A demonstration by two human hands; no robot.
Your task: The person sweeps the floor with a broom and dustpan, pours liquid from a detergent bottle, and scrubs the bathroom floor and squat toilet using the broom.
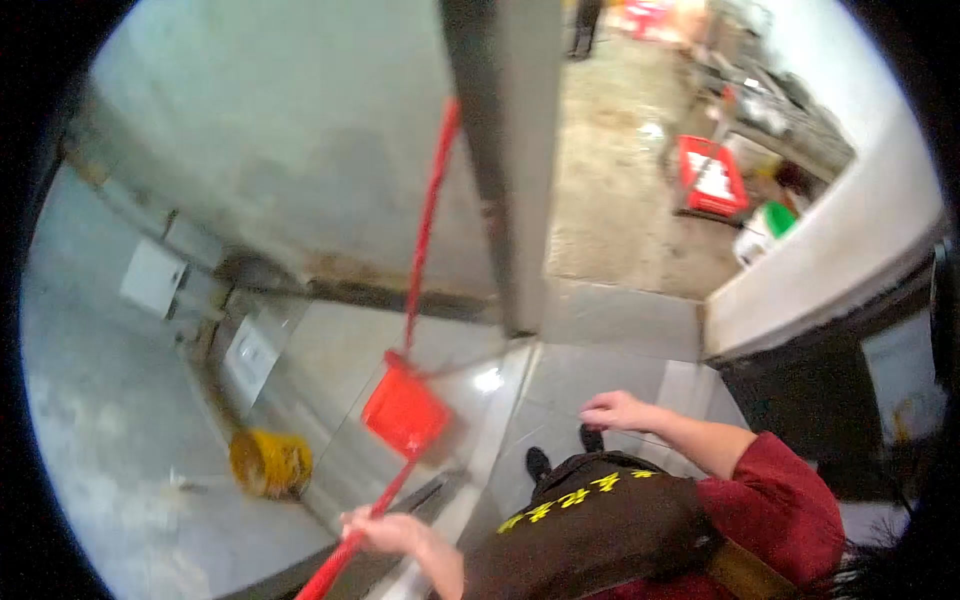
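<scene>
My left hand (385, 530) is wrapped round a long red pole (338, 566), low in the view. The pole runs up to the near edge of a red dustpan (405, 405) on the tiled floor. From the dustpan's far side a second red pole (430, 215) rises against the grey wall; which pole belongs to the dustpan I cannot tell. My right hand (622, 411) hangs in front of my body above my shoes, its fingers loosely bent and apart from any object. It holds nothing that I can see.
A yellow bucket (270, 464) lies at the left, near a white floor fixture (251, 360). A doorway post (520, 170) stands ahead. Beyond it are a wet floor, a red crate (712, 176), a white bucket with green (765, 232), and a person's legs (584, 28).
</scene>
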